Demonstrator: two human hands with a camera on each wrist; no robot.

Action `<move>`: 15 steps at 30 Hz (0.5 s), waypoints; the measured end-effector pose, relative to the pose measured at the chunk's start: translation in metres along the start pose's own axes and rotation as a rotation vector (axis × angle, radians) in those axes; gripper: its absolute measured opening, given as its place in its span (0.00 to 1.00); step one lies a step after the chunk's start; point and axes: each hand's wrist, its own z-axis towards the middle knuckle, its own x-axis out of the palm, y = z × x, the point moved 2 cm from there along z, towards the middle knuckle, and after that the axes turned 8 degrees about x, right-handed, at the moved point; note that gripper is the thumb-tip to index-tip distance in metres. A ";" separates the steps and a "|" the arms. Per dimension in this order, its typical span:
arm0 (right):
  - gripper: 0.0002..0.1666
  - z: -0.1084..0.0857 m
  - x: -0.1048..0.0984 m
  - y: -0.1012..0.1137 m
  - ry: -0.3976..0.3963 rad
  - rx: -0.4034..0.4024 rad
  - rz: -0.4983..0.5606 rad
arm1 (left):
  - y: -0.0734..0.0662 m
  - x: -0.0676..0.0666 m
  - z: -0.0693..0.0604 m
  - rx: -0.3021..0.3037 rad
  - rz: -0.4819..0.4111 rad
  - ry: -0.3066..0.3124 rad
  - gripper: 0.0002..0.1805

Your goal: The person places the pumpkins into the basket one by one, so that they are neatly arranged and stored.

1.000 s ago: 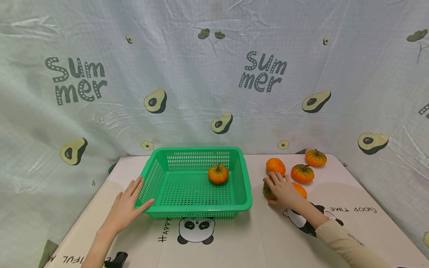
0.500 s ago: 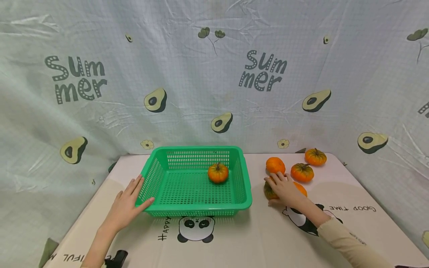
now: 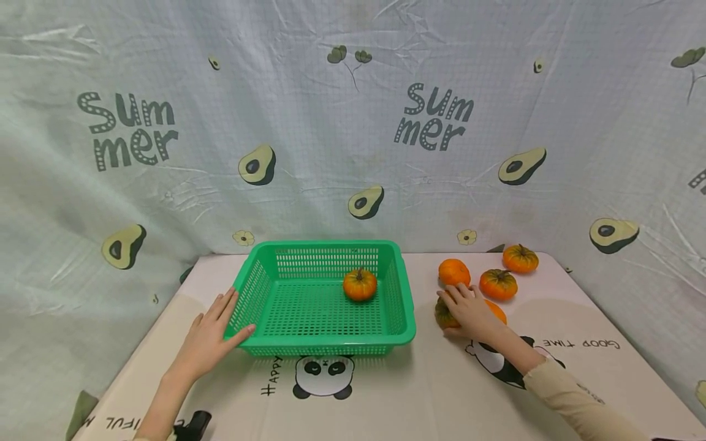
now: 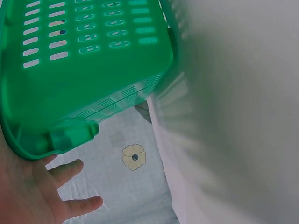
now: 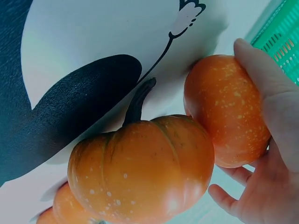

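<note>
The right hand (image 3: 469, 312) was grasping the first pumpkin (image 5: 226, 112), with the thumb on one side and the fingers bent along the other. This pumpkin was on the right part of the table (image 3: 380, 410), apart from the basket (image 3: 325, 342); whether it was lifted a little, I could not tell. In the right wrist view its skin was orange with pale specks, while from the head a greenish side was visible. The second pumpkin (image 5: 140, 172), with a dark, bent stem, lay just beside it, and from the head it was partly hidden by the hand. Behind them were the third pumpkin (image 3: 455, 272), the fourth pumpkin (image 3: 499, 285) and, farthest back near the corner, the fifth pumpkin (image 3: 520, 260).

The left hand (image 3: 206, 340) rested on the left rim of the green basket, its fingers straight and the thumb spread toward the near corner; its grip was loose. Inside the basket, right of the middle, the sixth pumpkin (image 3: 360, 285) sat upright. A panda print (image 3: 324, 377) showed in front of the basket, and a pale curtain (image 3: 309, 110) with avocados hung behind.
</note>
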 end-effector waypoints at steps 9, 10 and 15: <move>0.48 0.000 -0.009 -0.002 -0.087 0.018 0.084 | 0.000 0.001 0.000 -0.007 0.010 0.003 0.45; 0.48 0.000 -0.010 -0.002 -0.095 0.022 0.096 | 0.000 0.000 0.000 -0.007 0.011 0.002 0.45; 0.46 0.003 -0.019 -0.003 -0.128 0.068 0.155 | 0.000 0.000 0.001 -0.004 0.014 0.002 0.44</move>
